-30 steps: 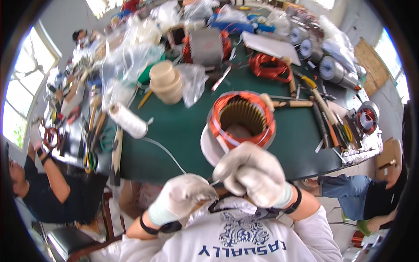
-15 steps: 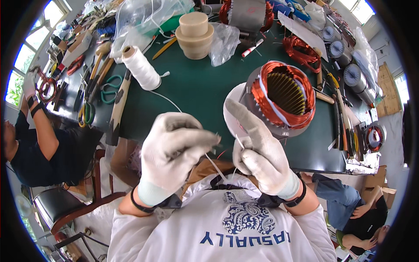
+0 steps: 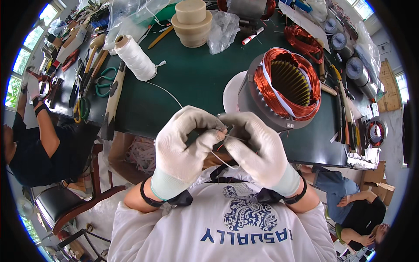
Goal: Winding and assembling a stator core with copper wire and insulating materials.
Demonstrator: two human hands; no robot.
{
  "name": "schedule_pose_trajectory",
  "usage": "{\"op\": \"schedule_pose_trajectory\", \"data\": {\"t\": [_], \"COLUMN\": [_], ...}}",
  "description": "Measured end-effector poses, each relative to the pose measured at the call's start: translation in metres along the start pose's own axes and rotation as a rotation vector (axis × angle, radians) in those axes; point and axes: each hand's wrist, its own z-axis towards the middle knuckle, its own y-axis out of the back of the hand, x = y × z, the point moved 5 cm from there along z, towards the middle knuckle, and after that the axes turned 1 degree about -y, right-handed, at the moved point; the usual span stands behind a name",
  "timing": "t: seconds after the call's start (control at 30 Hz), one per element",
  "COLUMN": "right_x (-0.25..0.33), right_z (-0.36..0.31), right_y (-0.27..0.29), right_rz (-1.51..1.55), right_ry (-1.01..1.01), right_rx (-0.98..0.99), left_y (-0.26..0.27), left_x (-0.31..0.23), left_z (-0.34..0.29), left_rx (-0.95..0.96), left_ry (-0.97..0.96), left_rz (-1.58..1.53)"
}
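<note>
In front of my chest, my left hand (image 3: 183, 148) and my right hand (image 3: 259, 150) meet, both in white knit gloves. Their fingertips pinch closely together. A white cord (image 3: 224, 161) hangs in a short loop below the fingers, held by both hands. Between the fingertips a thin grey sliver, perhaps a needle, shows, too small to name surely. From behind my left hand the cord runs up to a spool of white cord (image 3: 136, 58) lying tilted on the table. A motor stator (image 3: 257, 98) with copper windings (image 3: 263, 83) stands right of my hands.
On the green table (image 3: 187, 74) are a stepped beige block (image 3: 192, 28), a pencil (image 3: 160, 37) and a red-and-white marker (image 3: 252, 36). Scissors (image 3: 106, 82) and mallets lie left, hand tools and metal rotors (image 3: 358, 72) right. Other people sit at both sides.
My hands have come together from apart, the right one moving left and its raised index finger bending in. Spool and block appear slightly higher and further left in view.
</note>
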Motion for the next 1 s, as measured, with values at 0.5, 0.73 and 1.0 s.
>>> {"op": "schedule_pose_trajectory", "data": {"t": [0.5, 0.73, 1.0], "right_x": [0.005, 0.004, 0.010], "right_z": [0.001, 0.000, 0.003], "right_y": [0.012, 0.015, 0.018], "right_rz": [0.041, 0.009, -0.088], "right_ry": [0.220, 0.257, 0.371], "right_rx": [-0.280, -0.287, -0.299], "left_y": [-0.001, 0.000, 0.003], "left_x": [-0.009, -0.012, -0.020], "left_z": [-0.011, -0.009, -0.006], "left_rx": [0.092, 0.064, 0.029], "left_ry": [0.066, -0.057, -0.184], "left_rz": [-0.170, -0.039, 0.154]}}
